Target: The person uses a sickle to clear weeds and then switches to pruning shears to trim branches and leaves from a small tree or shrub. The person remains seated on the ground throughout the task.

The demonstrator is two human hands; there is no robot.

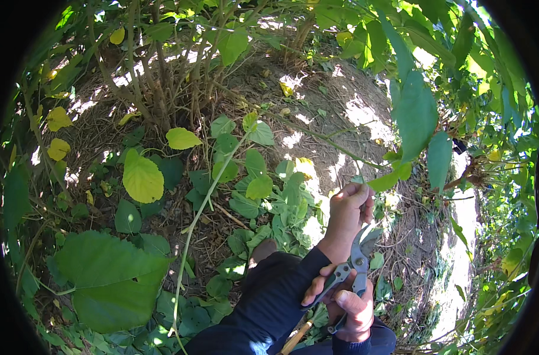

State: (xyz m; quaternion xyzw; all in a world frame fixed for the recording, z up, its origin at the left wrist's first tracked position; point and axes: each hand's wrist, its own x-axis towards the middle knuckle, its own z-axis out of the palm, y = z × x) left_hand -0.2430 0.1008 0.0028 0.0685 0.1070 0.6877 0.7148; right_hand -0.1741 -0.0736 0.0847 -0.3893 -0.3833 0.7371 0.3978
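My left hand point(347, 215) is right of centre, its thumb and fingers closed on a thin green leafy stem point(359, 171) beside a light green leaf point(385, 181). Just below it my right hand point(347, 301) holds a pair of bypass pruning shears point(359, 262). Their blades point up and stand apart near the left wrist, and my fingers wrap the spread handles. Part of the lower handle is hidden by my palm. Large green leaves point(415, 115) hang above and to the right of my left hand.
A shrub with several thin stems point(161, 88) rises at the upper left. A long bare green shoot point(198, 213) crosses left of centre. Low leaves point(247, 204) cover soil and dry twigs. A wooden handle point(298, 338) lies by my legs, and a shoe point(263, 250) shows below centre.
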